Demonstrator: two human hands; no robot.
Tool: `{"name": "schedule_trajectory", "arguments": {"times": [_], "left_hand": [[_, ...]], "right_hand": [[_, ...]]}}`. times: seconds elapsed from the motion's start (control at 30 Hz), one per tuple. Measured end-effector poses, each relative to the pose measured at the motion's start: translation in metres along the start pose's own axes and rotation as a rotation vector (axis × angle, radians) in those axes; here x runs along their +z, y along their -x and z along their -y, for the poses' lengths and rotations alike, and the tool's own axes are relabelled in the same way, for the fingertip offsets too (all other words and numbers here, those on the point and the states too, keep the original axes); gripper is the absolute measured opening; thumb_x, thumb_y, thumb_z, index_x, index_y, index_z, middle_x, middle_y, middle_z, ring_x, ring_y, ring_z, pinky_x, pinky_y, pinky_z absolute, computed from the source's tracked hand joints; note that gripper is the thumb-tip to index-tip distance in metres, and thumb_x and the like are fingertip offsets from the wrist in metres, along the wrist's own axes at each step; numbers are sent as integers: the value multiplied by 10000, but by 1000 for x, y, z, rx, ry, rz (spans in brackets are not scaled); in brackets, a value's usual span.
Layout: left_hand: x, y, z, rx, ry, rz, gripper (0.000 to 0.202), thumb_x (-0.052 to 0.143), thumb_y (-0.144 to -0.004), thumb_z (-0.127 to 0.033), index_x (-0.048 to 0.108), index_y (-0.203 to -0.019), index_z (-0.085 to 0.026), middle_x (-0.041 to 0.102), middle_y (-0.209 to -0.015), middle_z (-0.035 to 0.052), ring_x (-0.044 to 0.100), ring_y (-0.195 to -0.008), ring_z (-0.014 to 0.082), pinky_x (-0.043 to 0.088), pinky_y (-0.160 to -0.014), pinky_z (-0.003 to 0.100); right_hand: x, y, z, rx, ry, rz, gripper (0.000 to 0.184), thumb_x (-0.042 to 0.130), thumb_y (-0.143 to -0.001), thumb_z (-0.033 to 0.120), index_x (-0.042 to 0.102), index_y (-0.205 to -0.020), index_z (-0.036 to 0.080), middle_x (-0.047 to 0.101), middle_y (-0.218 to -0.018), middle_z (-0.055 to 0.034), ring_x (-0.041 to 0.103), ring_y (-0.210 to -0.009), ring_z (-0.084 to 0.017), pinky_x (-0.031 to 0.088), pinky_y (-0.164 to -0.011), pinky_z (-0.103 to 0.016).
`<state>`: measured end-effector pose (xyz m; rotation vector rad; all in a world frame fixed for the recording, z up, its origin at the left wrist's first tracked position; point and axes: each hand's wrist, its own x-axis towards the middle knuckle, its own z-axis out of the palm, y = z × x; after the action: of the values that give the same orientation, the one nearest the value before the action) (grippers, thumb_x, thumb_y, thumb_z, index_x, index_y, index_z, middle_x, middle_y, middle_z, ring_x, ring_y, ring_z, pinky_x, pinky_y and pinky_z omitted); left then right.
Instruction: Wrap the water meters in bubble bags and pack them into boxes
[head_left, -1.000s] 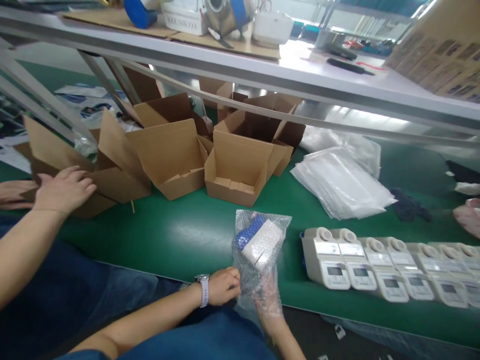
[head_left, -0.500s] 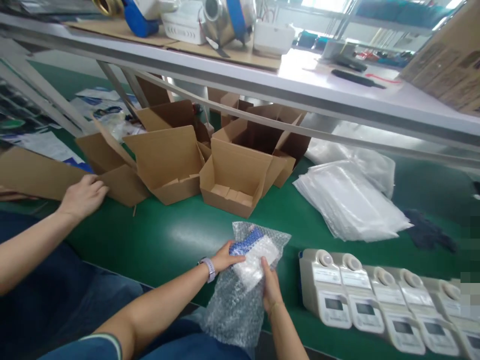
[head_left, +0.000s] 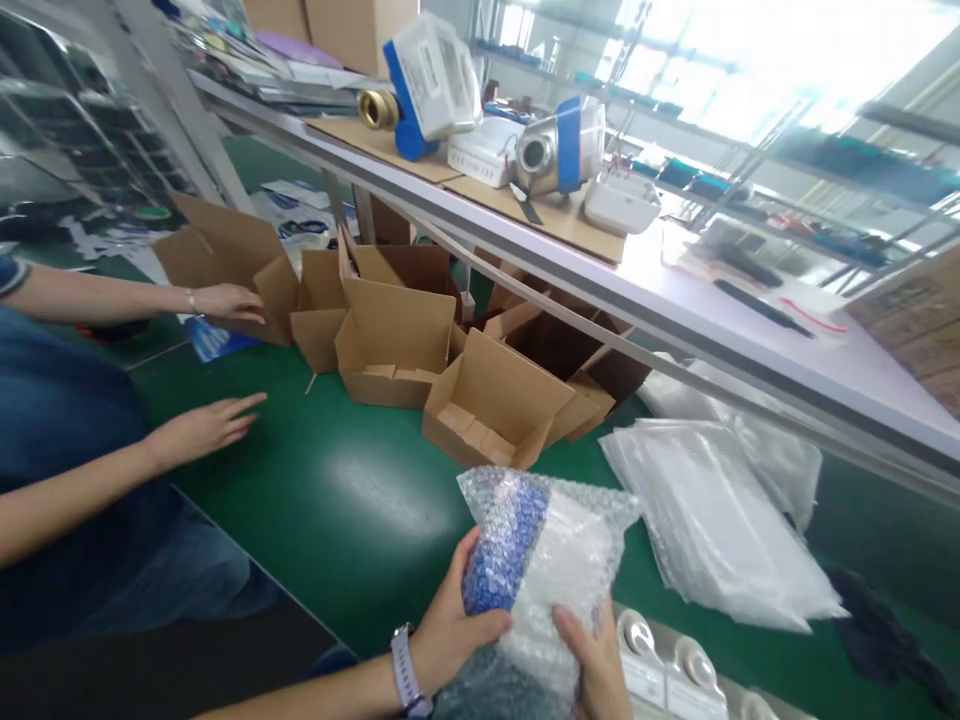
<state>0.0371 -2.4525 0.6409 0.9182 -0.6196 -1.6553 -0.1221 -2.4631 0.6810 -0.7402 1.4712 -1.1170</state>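
Both hands are low and close in, and between them sits a bubble bag (head_left: 559,560). The left hand (head_left: 450,635), watch (head_left: 403,672) on its wrist, is closed around the bag's left edge, thumb across the front. The right hand (head_left: 592,665) grips the bag's lower front from below, fingers pressed into the wrap. Inside the bag is a unit (head_left: 504,550), blue on the side by the left hand and white toward the right; the wrap blurs its details. The bag is held just above the near edge of the green counter (head_left: 360,500), tilted with its open mouth pointing away from the hands.

Just right of the right hand, the tops of white meters (head_left: 649,650) peek up off the counter. Beyond the right hand lies a stack of clear bags (head_left: 712,520). Straight ahead of the hands stands an open box (head_left: 487,410), and more boxes (head_left: 394,340) cluster beyond it to the left.

Well left of the left hand, a co-worker is at it too: one flat hand (head_left: 206,428) spread open over the counter, a far hand (head_left: 229,300) resting on a cardboard flap (head_left: 217,245). Above and beyond everything runs a shelf (head_left: 600,290) carrying gear.
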Motion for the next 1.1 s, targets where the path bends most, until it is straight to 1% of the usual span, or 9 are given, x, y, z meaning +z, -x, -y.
{"name": "schedule_trajectory", "arguments": {"times": [0.17,0.23,0.3,0.47,0.63,0.7,0.8,0.93,1.1], "left_hand": [[41,-67,-61,-8,625,-47,689,718,-727,-331,357,-1313,-331,564,-1228,31,561,-1089,212,429,-951,370],[43,-97,-84,29,785,-15,514,679,-763,-289,453,-1225,-284,588,-1184,33,573,-1055,188,435,-948,351],[37,-121,-99,20,879,-3,344,629,-797,-246,520,-1123,-234,605,-1138,43,583,-1013,169,435,-943,334],[11,-147,-98,-127,919,-34,239,564,-815,-208,550,-1054,-211,629,-1009,49,610,-908,169,450,-915,350],[-10,-130,-87,-151,807,-13,315,603,-791,-290,566,-1097,-227,574,-1198,65,528,-1134,218,376,-1025,394],[-20,-118,-88,-121,598,55,372,624,-783,-318,567,-1145,-259,529,-1282,54,455,-1227,237,311,-1073,419],[-39,-109,-90,85,15,267,411,629,-782,-291,581,-1190,-264,496,-1330,64,369,-1290,270,186,-1123,446],[-55,-133,-78,289,-536,428,439,722,-661,-247,643,-1092,-219,561,-1229,123,385,-1245,361,67,-1122,502],[-50,-171,-56,88,-479,283,203,780,-573,-300,629,-654,-190,630,-825,132,505,-1071,408,178,-1057,544]], "right_hand": [[73,-60,136,-786,825,168,886,750,-583,459,380,-1345,201,452,-1307,-115,403,-1207,-330,268,-1051,-505],[110,-87,163,-938,1117,217,892,737,-585,458,375,-1357,197,447,-1264,-128,393,-1177,-341,307,-1014,-506],[144,-113,173,-946,1356,280,883,732,-583,420,378,-1359,193,442,-1224,-137,402,-1130,-341,354,-962,-487],[199,-176,147,-690,1636,545,917,733,-574,351,320,-1382,223,433,-1224,-133,378,-1141,-331,350,-923,-448],[206,-219,95,-506,1654,765,978,797,-488,347,366,-1349,175,504,-1174,-138,461,-1086,-309,389,-885,-418],[201,-227,80,-483,1630,835,989,806,-489,340,358,-1354,164,502,-1208,-135,462,-1116,-284,387,-919,-396],[195,-229,71,-483,1605,882,952,790,-548,334,342,-1366,147,454,-1317,-135,415,-1211,-244,342,-1005,-357],[189,-211,73,-470,1637,757,749,752,-614,252,457,-1297,170,370,-1417,-148,334,-1300,-286,325,-1036,-396],[188,-181,66,-335,1660,408,403,587,-771,261,576,-1140,100,469,-1304,-241,563,-1065,-345,447,-880,-478]]}}
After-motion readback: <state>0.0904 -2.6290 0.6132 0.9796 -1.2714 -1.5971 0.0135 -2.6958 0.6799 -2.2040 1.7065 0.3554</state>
